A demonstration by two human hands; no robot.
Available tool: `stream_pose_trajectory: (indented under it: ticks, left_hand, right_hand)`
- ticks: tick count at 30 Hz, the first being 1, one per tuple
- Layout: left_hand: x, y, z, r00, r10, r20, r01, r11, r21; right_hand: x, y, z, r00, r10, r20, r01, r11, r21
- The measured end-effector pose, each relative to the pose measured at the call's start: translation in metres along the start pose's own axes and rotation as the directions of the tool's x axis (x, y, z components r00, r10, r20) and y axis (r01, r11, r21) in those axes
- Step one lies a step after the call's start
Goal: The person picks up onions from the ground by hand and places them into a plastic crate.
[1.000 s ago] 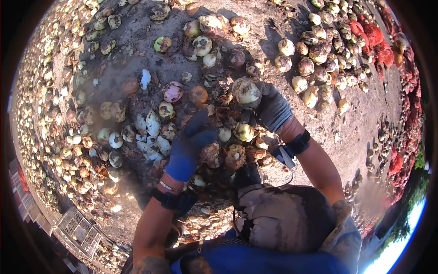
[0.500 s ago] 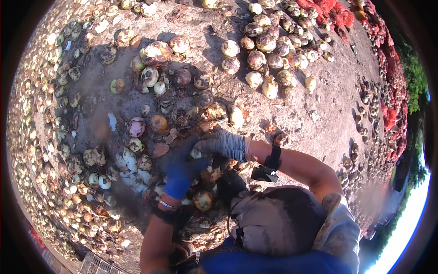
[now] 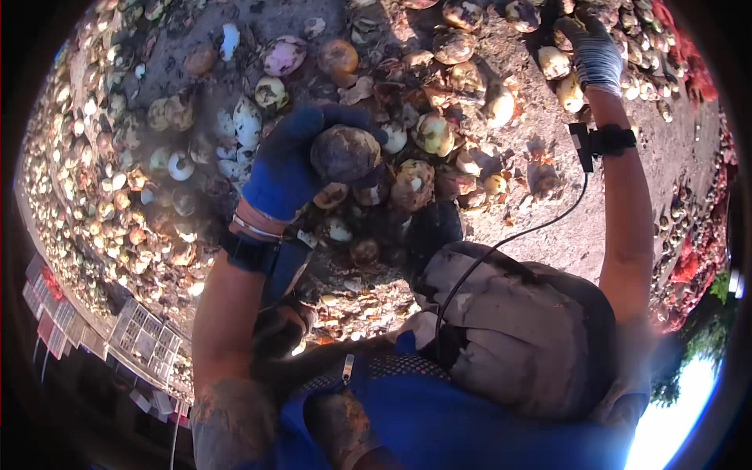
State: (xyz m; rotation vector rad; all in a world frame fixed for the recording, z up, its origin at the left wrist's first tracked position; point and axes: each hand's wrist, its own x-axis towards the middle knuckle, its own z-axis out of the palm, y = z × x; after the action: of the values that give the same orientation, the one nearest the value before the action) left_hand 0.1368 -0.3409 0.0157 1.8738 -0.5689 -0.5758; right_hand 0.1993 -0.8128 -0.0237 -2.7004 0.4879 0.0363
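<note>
My left hand [image 3: 286, 164], in a blue glove, is closed around a dark, dirt-covered onion [image 3: 345, 154], lifted over the other onions. Its fingers curl behind the onion and are partly hidden. My right hand [image 3: 589, 51], in a grey-white glove, is stretched to the far right with its fingers apart over an onion pile. A pale onion [image 3: 554, 63] lies right beside its fingers, and another onion [image 3: 571, 92] is next to the wrist. Below the held onion sit a brownish onion [image 3: 412, 185] and a greenish one [image 3: 434, 134].
Loose onions and peels [image 3: 125, 188] cover the ground at left. Red mesh bags [image 3: 689, 66] line the far right. A grey cloth-covered knee [image 3: 517, 329] rises close in front, with a black cable [image 3: 509, 239] running across it. Plastic crates [image 3: 145, 341] stand at lower left.
My hands were together low over the onions. The left has come away with the onion in it, while the right has swung out to the far-right pile. The view has shifted too.
</note>
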Motion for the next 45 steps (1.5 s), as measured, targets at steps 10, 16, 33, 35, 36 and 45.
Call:
stream_pose_trajectory:
  ticks: [10,16,33,35,36,45]
  left_hand:
    - [-0.080,0.011,0.010,0.895,-0.336,0.293,0.271,0.932,0.241]
    - [-0.147,-0.005,0.096,0.894,-0.107,0.435,-0.132,0.865,0.484]
    - [-0.165,-0.016,0.131,0.776,-0.339,0.531,-0.117,0.750,0.650]
    - [-0.171,-0.014,0.128,0.774,-0.323,0.545,-0.144,0.748,0.648]
    - [-0.177,-0.012,0.125,0.768,-0.309,0.561,-0.174,0.742,0.647]
    - [-0.207,-0.031,0.155,0.951,-0.024,0.309,-0.233,0.602,0.764]
  right_hand:
    - [-0.056,-0.033,0.053,0.976,0.216,0.023,-0.196,0.830,0.522]
    - [-0.074,-0.037,0.049,0.962,0.274,-0.002,-0.227,0.801,0.554]
    - [-0.111,-0.047,0.048,0.990,-0.027,-0.142,0.096,0.857,0.507]
    - [-0.140,-0.093,0.053,0.932,-0.320,-0.169,0.361,0.793,0.490]
    - [-0.158,-0.122,0.060,0.858,-0.474,-0.199,0.505,0.706,0.497]
    - [-0.288,-0.242,0.156,-0.227,-0.938,0.260,0.781,-0.016,0.625]
